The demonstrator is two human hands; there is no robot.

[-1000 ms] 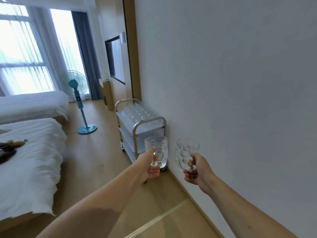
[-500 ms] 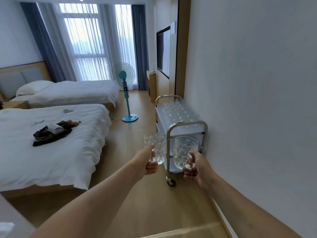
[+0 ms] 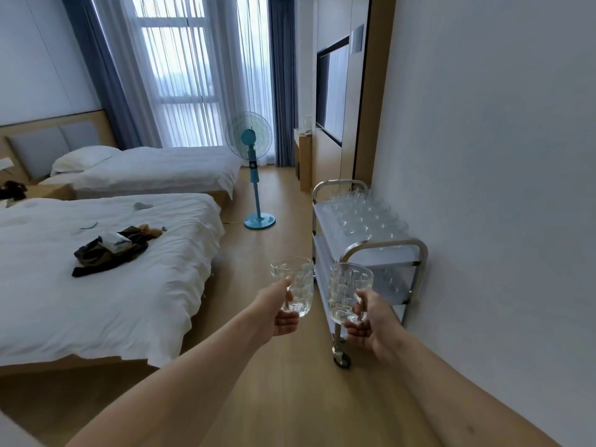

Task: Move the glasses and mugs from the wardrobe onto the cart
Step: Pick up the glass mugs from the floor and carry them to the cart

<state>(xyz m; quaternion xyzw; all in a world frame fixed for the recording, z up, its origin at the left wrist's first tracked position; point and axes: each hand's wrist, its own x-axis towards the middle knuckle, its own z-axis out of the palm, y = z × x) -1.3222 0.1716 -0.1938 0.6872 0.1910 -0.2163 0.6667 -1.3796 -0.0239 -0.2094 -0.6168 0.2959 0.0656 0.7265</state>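
Left hand (image 3: 280,312): fingers curled round left mug (image 3: 293,286). Right hand (image 3: 371,321): right mug (image 3: 349,291) gripped, apparently by handle. Cart (image 3: 385,250) far right, glasses (image 3: 364,211) stocked.

Cool daylight through curtained window (image 3: 190,75) — soft shadows, wide-angle edge bending, slight overall softness

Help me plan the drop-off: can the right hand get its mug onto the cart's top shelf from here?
Probably not yet. The right hand holds its mug short of the cart, whose near handle rail lies between them. The glasses crowd the top shelf, leaving only a bare strip near the rail.
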